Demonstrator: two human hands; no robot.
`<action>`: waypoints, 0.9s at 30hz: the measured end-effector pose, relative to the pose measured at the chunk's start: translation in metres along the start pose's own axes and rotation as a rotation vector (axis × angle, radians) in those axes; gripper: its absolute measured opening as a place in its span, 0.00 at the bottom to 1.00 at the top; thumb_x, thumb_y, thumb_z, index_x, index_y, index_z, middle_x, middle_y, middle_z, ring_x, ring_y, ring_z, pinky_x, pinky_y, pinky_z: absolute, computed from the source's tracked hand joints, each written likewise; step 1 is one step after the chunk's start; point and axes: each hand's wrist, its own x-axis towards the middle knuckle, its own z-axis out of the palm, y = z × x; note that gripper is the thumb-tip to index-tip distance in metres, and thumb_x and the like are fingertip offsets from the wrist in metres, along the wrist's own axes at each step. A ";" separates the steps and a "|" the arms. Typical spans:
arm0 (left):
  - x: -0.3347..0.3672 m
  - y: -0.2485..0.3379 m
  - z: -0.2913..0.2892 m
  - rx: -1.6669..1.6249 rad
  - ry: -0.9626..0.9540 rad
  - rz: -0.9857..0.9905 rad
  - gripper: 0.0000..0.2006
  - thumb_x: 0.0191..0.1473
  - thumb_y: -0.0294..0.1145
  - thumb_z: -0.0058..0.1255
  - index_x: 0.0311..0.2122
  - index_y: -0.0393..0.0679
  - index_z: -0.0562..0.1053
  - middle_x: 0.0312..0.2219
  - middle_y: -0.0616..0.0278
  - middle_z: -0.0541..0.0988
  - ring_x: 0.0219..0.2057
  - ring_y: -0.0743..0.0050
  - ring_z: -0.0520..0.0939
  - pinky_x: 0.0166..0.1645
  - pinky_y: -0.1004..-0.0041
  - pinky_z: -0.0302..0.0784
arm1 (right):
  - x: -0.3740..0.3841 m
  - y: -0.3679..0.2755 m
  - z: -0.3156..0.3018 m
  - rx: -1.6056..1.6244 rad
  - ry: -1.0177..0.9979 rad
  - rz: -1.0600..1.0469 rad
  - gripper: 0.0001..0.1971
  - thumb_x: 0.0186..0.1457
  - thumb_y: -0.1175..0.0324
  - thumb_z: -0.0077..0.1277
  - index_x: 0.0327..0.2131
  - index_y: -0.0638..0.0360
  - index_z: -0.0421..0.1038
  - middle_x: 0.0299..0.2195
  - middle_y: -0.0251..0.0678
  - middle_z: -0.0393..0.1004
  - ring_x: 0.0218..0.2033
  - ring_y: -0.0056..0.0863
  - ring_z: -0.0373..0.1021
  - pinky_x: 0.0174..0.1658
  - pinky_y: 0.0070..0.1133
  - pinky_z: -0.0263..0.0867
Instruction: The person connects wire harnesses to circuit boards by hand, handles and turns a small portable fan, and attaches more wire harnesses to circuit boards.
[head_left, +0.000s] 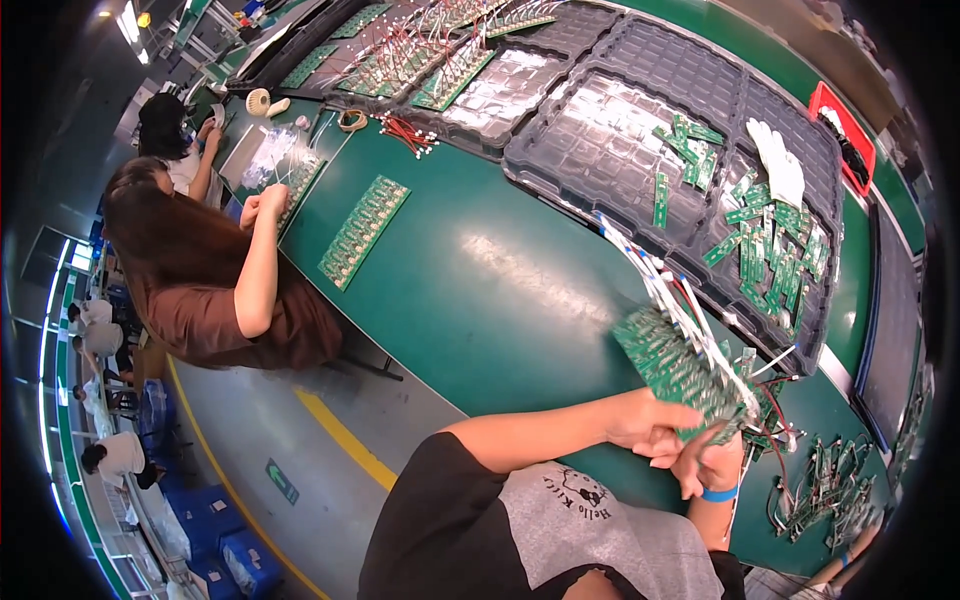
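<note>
Bent over a green worktable [520, 230], we hold a panel of small circuit boards [660, 360] aslant in front of us, its far end blurred and a bundle of white, red and blue wires [690, 325] along its right side. Our left hand [640, 418] is closed on the panel's near edge, thumb across the top. Our right hand [708, 465] has its fingers bent at the near right corner — blur keeps us from telling whether it grips board, wires or neither.

Good handling here, we judge, begins with the left hand: firm, at the edge, close to where the right works, so the panel does not twist. We would rest the far end on the worktable, sweep the wires to one side and put no pull on their joints. Leads could snag on the heap of wired boards [825, 490] at right — best kept well apart. Beyond the panel lies a black tray [590, 130] bearing loose small boards [765, 255] and a white glove [775, 160].
</note>
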 end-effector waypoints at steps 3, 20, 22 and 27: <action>0.001 0.002 -0.007 -0.130 -0.075 0.100 0.11 0.54 0.34 0.38 0.24 0.38 0.64 0.09 0.63 0.62 0.06 0.80 0.59 0.18 0.73 0.64 | 0.018 -0.003 0.013 -0.133 -0.095 -0.294 0.20 0.53 0.60 0.39 0.13 0.60 0.61 0.04 0.37 0.61 0.01 0.22 0.54 0.05 0.17 0.48; 0.000 0.012 0.017 1.040 0.201 -0.157 0.14 0.47 0.40 0.48 0.20 0.40 0.69 0.11 0.68 0.67 0.10 0.84 0.67 0.14 0.82 0.61 | -0.023 0.016 -0.031 -0.580 0.701 -0.111 0.25 0.35 0.72 0.56 0.41 0.64 0.61 0.32 0.34 0.68 0.30 0.23 0.65 0.32 0.19 0.62; -0.002 0.010 0.009 1.014 0.216 -0.095 0.15 0.47 0.42 0.48 0.20 0.40 0.69 0.11 0.68 0.68 0.10 0.83 0.67 0.14 0.82 0.62 | -0.026 0.013 -0.033 -0.376 0.650 -0.116 0.27 0.35 0.75 0.55 0.43 0.63 0.60 0.37 0.34 0.66 0.36 0.25 0.64 0.40 0.20 0.60; -0.006 0.015 0.015 0.808 0.276 -0.037 0.15 0.49 0.41 0.46 0.22 0.39 0.68 0.11 0.68 0.68 0.10 0.86 0.66 0.13 0.84 0.61 | -0.014 -0.005 -0.009 -0.354 0.457 -0.002 0.30 0.35 0.74 0.57 0.45 0.68 0.57 0.34 0.39 0.68 0.29 0.25 0.67 0.30 0.18 0.63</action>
